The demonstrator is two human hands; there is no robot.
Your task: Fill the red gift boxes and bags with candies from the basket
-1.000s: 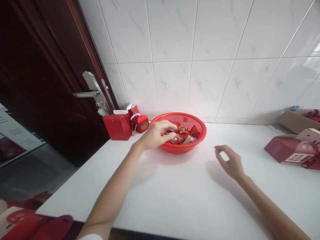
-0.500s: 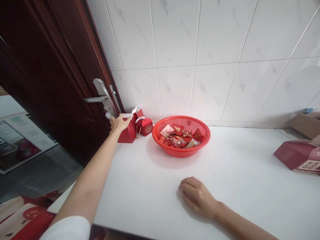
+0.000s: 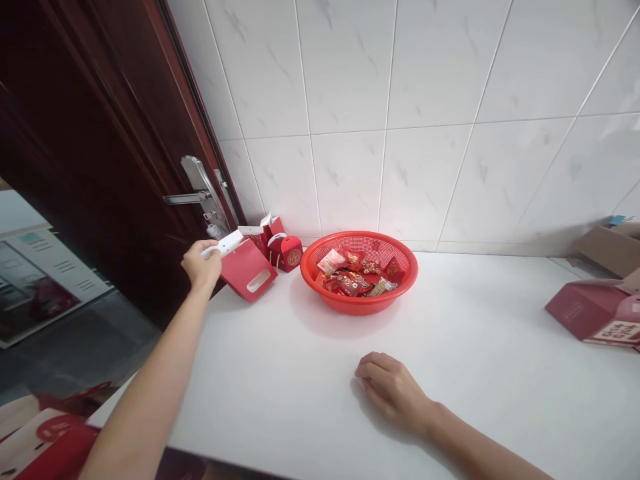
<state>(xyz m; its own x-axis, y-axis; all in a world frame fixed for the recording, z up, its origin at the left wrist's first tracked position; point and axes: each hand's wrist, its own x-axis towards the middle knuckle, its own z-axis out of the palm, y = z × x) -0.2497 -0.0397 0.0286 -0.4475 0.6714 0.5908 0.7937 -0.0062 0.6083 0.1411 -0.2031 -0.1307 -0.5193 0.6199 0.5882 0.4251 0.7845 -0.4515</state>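
Note:
My left hand pinches the white top edge of a red gift box at the table's far left. The box is tilted, and a pale oval window shows on its lower face. Right behind it stand a small red box with a white handle and other red boxes, partly hidden. A red plastic basket holds several red-wrapped sweets. My right hand rests on the white table in front of the basket, its fingers curled closed around nothing I can see.
The white table meets a tiled wall. A dark red door with a metal handle stands at the left. On the right lie a larger dark red box and a brown carton. Red and cream bags are at lower left.
My left hand has drawn the red gift box toward me and to the left, tipping it and uncovering another red box behind. My right hand has stayed in place.

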